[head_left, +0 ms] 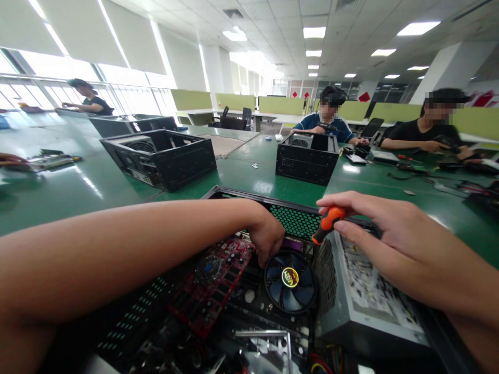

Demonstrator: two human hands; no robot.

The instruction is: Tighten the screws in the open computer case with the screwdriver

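Right hand (390, 236) holds a screwdriver (329, 223) near the power supply's (362, 309) edge; left hand (268, 234) (grip hidden, cannot tell) has tight room beside the cooler fan (290, 280).

Single head-worn view, wide field. Looks forward and down over an open computer case (296, 221), very near at bottom of frame; green desk (237, 174) extends beyond it, ceiling (268, 13) far off along top.

own hands (268, 234) (384, 226): 2; orange screwdriver (329, 223): 1; red card (224, 283): 1; gold-labelled fan (290, 280): 1
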